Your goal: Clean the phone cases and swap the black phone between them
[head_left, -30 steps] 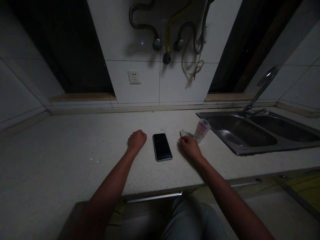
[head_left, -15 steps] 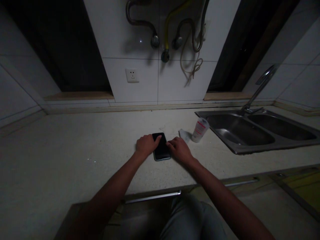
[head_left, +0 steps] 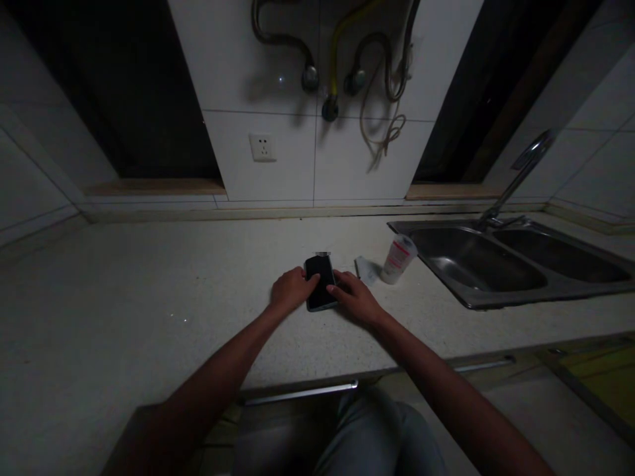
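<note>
A smartphone [head_left: 321, 291] with a dark screen is between my hands, over the pale countertop; whether it rests fully on the surface I cannot tell. My left hand [head_left: 289, 289] grips its left edge, the thumb lying across the glass. On the opposite edge my right hand [head_left: 358, 299] holds on, thumb over the screen and fingers curled at the side, partly hidden. Just right of that hand lies a small pale flat packet or folded paper [head_left: 366, 270]. Beside it stands a translucent plastic cup [head_left: 398, 260] with red print.
A steel double sink [head_left: 471, 299] with a curved faucet [head_left: 528, 155] is set into the countertop [head_left: 149, 277] at the right. On the tiled wall behind are a socket [head_left: 262, 147], pipes with valves [head_left: 310, 78] and a looped cord [head_left: 391, 132]. Drawer handles [head_left: 302, 395] run below the front edge.
The phone has moved slightly away from me, its far edge now higher in view. My right thumb has come further onto the screen, and the fingers have shifted around its right edge.
</note>
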### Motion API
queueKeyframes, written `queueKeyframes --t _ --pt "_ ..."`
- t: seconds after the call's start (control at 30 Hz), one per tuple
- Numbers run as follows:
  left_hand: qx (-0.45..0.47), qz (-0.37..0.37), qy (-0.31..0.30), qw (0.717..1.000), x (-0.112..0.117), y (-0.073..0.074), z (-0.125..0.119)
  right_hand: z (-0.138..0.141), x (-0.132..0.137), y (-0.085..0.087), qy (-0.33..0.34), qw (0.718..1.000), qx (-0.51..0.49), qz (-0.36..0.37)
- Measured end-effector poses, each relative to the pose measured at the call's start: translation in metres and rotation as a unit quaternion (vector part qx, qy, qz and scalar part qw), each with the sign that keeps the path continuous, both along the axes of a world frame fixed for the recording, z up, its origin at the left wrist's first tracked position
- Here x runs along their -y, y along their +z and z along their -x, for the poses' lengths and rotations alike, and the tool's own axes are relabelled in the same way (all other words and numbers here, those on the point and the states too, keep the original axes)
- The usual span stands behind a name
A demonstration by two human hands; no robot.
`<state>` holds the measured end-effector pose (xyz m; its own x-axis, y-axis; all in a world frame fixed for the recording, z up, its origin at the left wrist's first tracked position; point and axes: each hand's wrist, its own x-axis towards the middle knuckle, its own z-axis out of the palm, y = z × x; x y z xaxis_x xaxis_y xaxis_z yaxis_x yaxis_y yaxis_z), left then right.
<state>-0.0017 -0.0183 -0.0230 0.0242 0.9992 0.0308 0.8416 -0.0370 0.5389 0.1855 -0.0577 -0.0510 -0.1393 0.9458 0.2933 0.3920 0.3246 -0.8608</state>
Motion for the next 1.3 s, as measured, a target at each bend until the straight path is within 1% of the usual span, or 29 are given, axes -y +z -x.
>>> queueKeyframes --t 0.07,0.1,0.13,0.17,0.2,0.23,0.27,0.3,0.33,0.37,0.4,0.43,0.5,0.53,0.57,0.6,0.63,0.67,0.7,0.8,0.87,0.9,0.97,1.07,1.2,1.3 --pt "0.042 -0.006 -0.001 0.999 0.000 -0.002 -0.002 0.002 -0.003 -0.002 0.022 0.993 -0.111 0.044" --pt "0.083 -0.013 -0.002 0.996 0.000 -0.003 -0.004 0.003 -0.005 -0.002 0.032 0.983 -0.167 0.065" --pt "0.144 -0.023 0.001 0.989 -0.001 -0.004 -0.006 0.004 -0.006 -0.002 0.038 0.971 -0.220 0.082" --pt "0.223 -0.029 0.003 0.974 -0.001 -0.004 -0.008 0.005 -0.006 -0.001 0.039 0.959 -0.266 0.094" --pt "0.316 -0.026 0.003 0.948 -0.001 -0.004 -0.011 0.007 -0.006 0.000 0.039 0.947 -0.304 0.102" --pt "0.414 -0.010 0.003 0.910 -0.001 -0.003 -0.014 0.008 -0.006 0.002 0.040 0.936 -0.334 0.107" --pt "0.501 0.030 -0.011 0.865 -0.001 -0.001 -0.016 0.010 -0.005 0.003 0.048 0.927 -0.354 0.113" --pt "0.569 0.094 -0.031 0.817 0.000 0.001 -0.017 0.012 -0.004 0.005 0.058 0.922 -0.363 0.121" --pt "0.616 0.175 -0.042 0.767 0.001 0.004 -0.017 0.013 -0.002 0.007 0.067 0.921 -0.361 0.128" --pt "0.647 0.248 -0.042 0.720 0.002 0.006 -0.017 0.014 -0.001 0.008 0.071 0.927 -0.344 0.129" --pt "0.672 0.294 -0.036 0.679 0.003 0.009 -0.016 0.014 0.001 0.010 0.067 0.940 -0.312 0.117" --pt "0.694 0.317 -0.032 0.645 0.003 0.011 -0.014 0.014 0.002 0.012 0.052 0.959 -0.264 0.092" --pt "0.724 0.340 -0.030 0.599 0.003 0.012 -0.011 0.012 0.003 0.015 -0.007 0.989 -0.145 0.011" --pt "0.734 0.347 -0.033 0.583 0.003 0.012 -0.010 0.009 0.003 0.016 -0.045 0.994 -0.093 -0.031" --pt "0.740 0.355 -0.036 0.570 0.002 0.011 -0.009 0.007 0.002 0.016 -0.082 0.993 -0.060 -0.063" --pt "0.745 0.359 -0.037 0.561 0.001 0.010 -0.009 0.004 0.001 0.016 -0.113 0.989 -0.047 -0.078" --pt "0.747 0.361 -0.038 0.557 0.001 0.008 -0.009 0.001 0.000 0.016 -0.135 0.986 -0.050 -0.078" --pt "0.746 0.358 -0.039 0.559 0.000 0.006 -0.009 -0.001 -0.001 0.015 -0.145 0.985 -0.060 -0.069" --pt "0.744 0.351 -0.039 0.567 0.000 0.005 -0.010 -0.003 -0.002 0.014 -0.146 0.985 -0.068 -0.055" --pt "0.733 0.323 -0.037 0.597 -0.001 0.000 -0.010 -0.004 -0.001 0.010 -0.121 0.990 -0.064 -0.022" --pt "0.731 0.312 -0.024 0.607 -0.002 0.000 -0.009 -0.002 0.001 0.010 -0.107 0.993 -0.053 -0.018" --pt "0.734 0.309 -0.015 0.605 -0.002 0.000 -0.009 -0.001 0.001 0.010 -0.101 0.994 -0.047 -0.018" --pt "0.747 0.307 -0.003 0.589 -0.003 0.001 -0.008 0.001 0.003 0.010 -0.087 0.996 -0.029 -0.017" --pt "0.758 0.319 -0.013 0.569 -0.005 0.003 -0.009 0.001 0.004 0.009 -0.070 0.997 -0.019 -0.014" --pt "0.759 0.319 -0.035 0.567 -0.007 0.002 -0.011 0.000 0.004 0.008 -0.050 0.998 -0.045 0.006" --pt "0.761 0.316 -0.041 0.566 -0.007 0.001 -0.013 0.000 0.003 0.008 -0.031 0.998 -0.043 0.015"
